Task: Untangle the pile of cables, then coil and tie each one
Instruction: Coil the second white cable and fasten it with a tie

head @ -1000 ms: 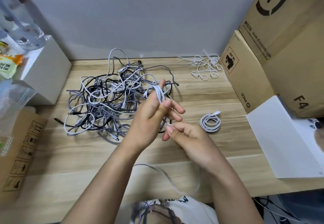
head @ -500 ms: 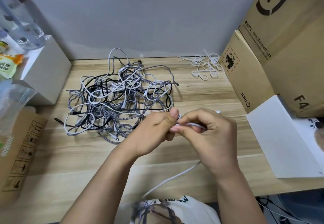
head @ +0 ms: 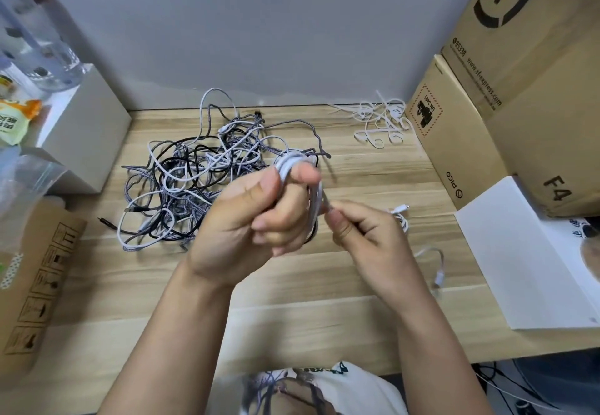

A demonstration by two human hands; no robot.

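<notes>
My left hand (head: 246, 216) is raised over the table and grips several loops of a white cable (head: 293, 163) wound round its fingers. My right hand (head: 367, 236) pinches the same cable's strand just right of the loops; its free end with a plug (head: 438, 280) trails onto the table behind my right wrist. The tangled pile of black, grey and white cables (head: 194, 181) lies behind my left hand. A finished white coil (head: 401, 216) rests on the table, mostly hidden by my right hand.
White ties (head: 380, 122) lie at the back right of the wooden table (head: 308, 317). Cardboard boxes (head: 519, 90) stand on the right with a white sheet (head: 532, 252) in front. A white box (head: 81, 129) and plastic items stand at the left.
My left hand has risen from the table with more loops of the white cable on its fingers. The cable's loose tail has come up from my lap onto the table at the right.
</notes>
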